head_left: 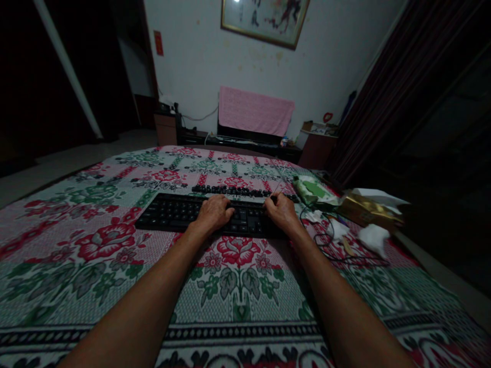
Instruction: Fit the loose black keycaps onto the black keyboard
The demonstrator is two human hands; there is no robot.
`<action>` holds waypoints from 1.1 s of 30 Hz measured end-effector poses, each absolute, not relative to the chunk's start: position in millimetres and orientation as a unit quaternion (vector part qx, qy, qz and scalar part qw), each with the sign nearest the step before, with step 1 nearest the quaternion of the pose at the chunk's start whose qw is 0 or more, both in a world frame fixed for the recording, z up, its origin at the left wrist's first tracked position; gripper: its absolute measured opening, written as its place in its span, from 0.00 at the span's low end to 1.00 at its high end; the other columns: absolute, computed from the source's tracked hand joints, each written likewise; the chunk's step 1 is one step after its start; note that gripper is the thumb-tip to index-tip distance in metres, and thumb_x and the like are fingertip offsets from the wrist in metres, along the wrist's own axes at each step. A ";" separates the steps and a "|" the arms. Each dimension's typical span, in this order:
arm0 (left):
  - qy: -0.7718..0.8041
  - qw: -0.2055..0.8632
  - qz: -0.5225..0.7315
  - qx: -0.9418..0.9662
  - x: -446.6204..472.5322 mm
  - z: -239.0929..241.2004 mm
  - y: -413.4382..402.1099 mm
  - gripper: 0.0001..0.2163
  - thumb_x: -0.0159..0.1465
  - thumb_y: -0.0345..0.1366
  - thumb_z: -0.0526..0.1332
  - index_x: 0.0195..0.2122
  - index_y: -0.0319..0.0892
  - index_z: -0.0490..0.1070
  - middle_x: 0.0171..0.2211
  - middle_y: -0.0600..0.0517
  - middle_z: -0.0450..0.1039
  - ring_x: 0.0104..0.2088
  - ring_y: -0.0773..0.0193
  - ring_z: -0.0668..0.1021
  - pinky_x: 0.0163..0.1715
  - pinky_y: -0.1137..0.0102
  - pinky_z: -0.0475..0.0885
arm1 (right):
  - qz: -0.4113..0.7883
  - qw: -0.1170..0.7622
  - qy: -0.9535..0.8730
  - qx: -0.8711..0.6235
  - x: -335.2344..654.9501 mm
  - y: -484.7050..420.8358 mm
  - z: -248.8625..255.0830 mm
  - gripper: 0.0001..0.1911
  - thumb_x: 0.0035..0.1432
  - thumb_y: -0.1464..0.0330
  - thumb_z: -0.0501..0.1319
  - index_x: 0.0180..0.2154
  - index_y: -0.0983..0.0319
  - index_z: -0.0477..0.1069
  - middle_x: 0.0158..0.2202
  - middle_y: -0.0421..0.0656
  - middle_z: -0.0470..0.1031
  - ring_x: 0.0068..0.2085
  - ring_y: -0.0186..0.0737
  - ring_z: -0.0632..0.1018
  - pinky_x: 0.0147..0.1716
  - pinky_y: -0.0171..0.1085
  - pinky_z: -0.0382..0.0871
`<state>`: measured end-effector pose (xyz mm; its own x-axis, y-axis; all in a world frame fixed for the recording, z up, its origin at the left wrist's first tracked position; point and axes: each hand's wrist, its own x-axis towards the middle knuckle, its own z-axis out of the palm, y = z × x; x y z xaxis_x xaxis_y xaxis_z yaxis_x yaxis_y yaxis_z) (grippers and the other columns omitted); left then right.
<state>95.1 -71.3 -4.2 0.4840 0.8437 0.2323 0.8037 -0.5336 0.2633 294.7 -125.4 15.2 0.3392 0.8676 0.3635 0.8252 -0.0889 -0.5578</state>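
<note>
- Flowered cover (115, 301), spread beneath everything close by.
- Crumpled white paper (374, 239), lying to the right of the keyboard.
- Black keyboard (169, 212), flat on the cover, crosswise in front of the person.
- Left hand (213, 212), resting over the keyboard's middle; its fingers are bent, and I cannot tell whether its grip holds anything.
- Right hand (283, 210), at the keyboard's right end; its grip is narrow, thumb and fingertips pinching a small dark piece (273, 199) too unclear to name.
- Gold box (358, 208), right of that hand, with a white sheet (383, 197) across its top; its inside is hidden.
- Green-and-white packet (312, 190), left of the box and slightly farther; its contents cannot be made out.
- Row of small black pieces (230, 191), like keycaps, just beyond the keyboard.
- Small box (320, 129) on the far right cabinet (316, 152), contents unclear.
- Pink cloth (255, 110), hanging by the wall.
</note>
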 end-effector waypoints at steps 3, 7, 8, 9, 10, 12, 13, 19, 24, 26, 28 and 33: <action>0.480 0.060 0.165 0.859 95.4 -4.2 -71.0 0.14 0.62 0.42 0.52 0.41 0.42 0.72 0.45 0.46 0.71 0.49 0.56 0.70 0.49 0.64 0.65 | 0.004 0.321 -0.581 -0.748 290.4 -126.1 16.6 0.12 0.56 0.67 0.52 0.38 0.65 0.71 0.30 0.47 0.77 0.33 0.40 0.77 0.34 0.33 0.64; 0.481 0.063 0.164 0.859 95.5 -4.1 -71.2 0.14 0.62 0.42 0.52 0.42 0.43 0.72 0.45 0.47 0.71 0.49 0.57 0.71 0.50 0.65 0.65 | -0.025 0.293 -0.597 -0.747 285.9 -128.1 16.4 0.14 0.57 0.67 0.52 0.41 0.65 0.70 0.33 0.49 0.77 0.37 0.42 0.77 0.37 0.34 0.63; 0.481 0.063 0.165 0.859 95.6 -4.3 -71.3 0.14 0.62 0.42 0.52 0.42 0.43 0.72 0.45 0.47 0.71 0.49 0.57 0.71 0.50 0.65 0.65 | -0.029 0.287 -0.602 -0.744 284.6 -128.8 16.1 0.14 0.57 0.67 0.52 0.42 0.65 0.70 0.33 0.49 0.77 0.36 0.43 0.77 0.37 0.34 0.63; 0.480 0.061 0.166 0.860 95.6 -4.6 -71.3 0.14 0.62 0.42 0.52 0.42 0.43 0.72 0.45 0.47 0.71 0.49 0.57 0.71 0.50 0.64 0.65 | -0.032 0.281 -0.609 -0.741 283.1 -129.6 15.7 0.14 0.57 0.67 0.51 0.42 0.65 0.70 0.33 0.49 0.77 0.36 0.43 0.77 0.37 0.34 0.63; 0.479 0.059 0.167 0.860 95.7 -5.1 -71.3 0.14 0.62 0.42 0.52 0.42 0.43 0.72 0.45 0.47 0.71 0.49 0.56 0.71 0.50 0.64 0.65 | -0.036 0.275 -0.617 -0.737 281.6 -130.4 15.2 0.14 0.58 0.67 0.51 0.42 0.65 0.70 0.34 0.49 0.77 0.36 0.43 0.77 0.37 0.34 0.63; 0.479 0.055 0.169 0.860 95.9 -6.1 -71.0 0.14 0.62 0.42 0.52 0.42 0.42 0.72 0.45 0.46 0.71 0.49 0.56 0.71 0.50 0.64 0.65 | -0.042 0.267 -0.632 -0.726 279.2 -131.4 14.2 0.14 0.58 0.67 0.52 0.43 0.65 0.69 0.35 0.50 0.77 0.37 0.44 0.77 0.37 0.35 0.63; 0.478 0.055 0.170 0.860 95.9 -6.6 -70.8 0.14 0.62 0.42 0.52 0.42 0.42 0.72 0.45 0.46 0.71 0.49 0.55 0.71 0.50 0.63 0.65 | -0.043 0.267 -0.638 -0.721 278.8 -131.6 13.7 0.14 0.58 0.67 0.52 0.43 0.65 0.69 0.36 0.50 0.77 0.37 0.44 0.77 0.38 0.35 0.63; 0.476 0.059 0.170 0.861 95.3 -6.0 -71.5 0.14 0.63 0.42 0.51 0.41 0.42 0.72 0.45 0.46 0.70 0.49 0.56 0.71 0.50 0.64 0.65 | 0.014 0.311 -0.610 -0.728 293.6 -127.2 9.2 0.12 0.58 0.69 0.52 0.40 0.65 0.69 0.33 0.47 0.77 0.34 0.40 0.77 0.35 0.33 0.64; 0.479 0.057 0.174 0.859 95.3 -5.3 -72.9 0.14 0.63 0.42 0.52 0.41 0.42 0.72 0.46 0.46 0.70 0.50 0.57 0.70 0.51 0.65 0.65 | 0.049 0.314 -0.609 -0.727 303.4 -125.8 13.2 0.10 0.57 0.68 0.52 0.37 0.63 0.70 0.32 0.45 0.77 0.33 0.38 0.76 0.33 0.32 0.64; 0.478 0.055 0.176 0.859 95.6 -6.1 -72.3 0.14 0.62 0.42 0.52 0.41 0.42 0.72 0.46 0.46 0.70 0.51 0.57 0.70 0.51 0.65 0.64 | 0.028 0.284 -0.615 -0.735 301.1 -126.8 16.7 0.10 0.56 0.68 0.53 0.36 0.63 0.71 0.32 0.45 0.77 0.34 0.40 0.76 0.34 0.33 0.63; 0.478 0.052 0.177 0.859 96.2 -7.3 -71.2 0.14 0.62 0.42 0.52 0.41 0.42 0.72 0.46 0.46 0.70 0.50 0.57 0.70 0.51 0.65 0.64 | 0.002 0.260 -0.615 -0.744 296.3 -128.0 18.3 0.10 0.55 0.67 0.55 0.37 0.64 0.71 0.33 0.46 0.77 0.36 0.41 0.77 0.35 0.33 0.63; 0.485 0.045 0.170 0.857 97.6 -9.0 -69.1 0.14 0.62 0.42 0.52 0.42 0.41 0.72 0.45 0.46 0.70 0.49 0.56 0.71 0.50 0.64 0.65 | -0.040 0.223 -0.627 -0.746 285.2 -130.3 13.1 0.14 0.56 0.65 0.55 0.42 0.66 0.69 0.37 0.50 0.77 0.39 0.43 0.77 0.36 0.34 0.62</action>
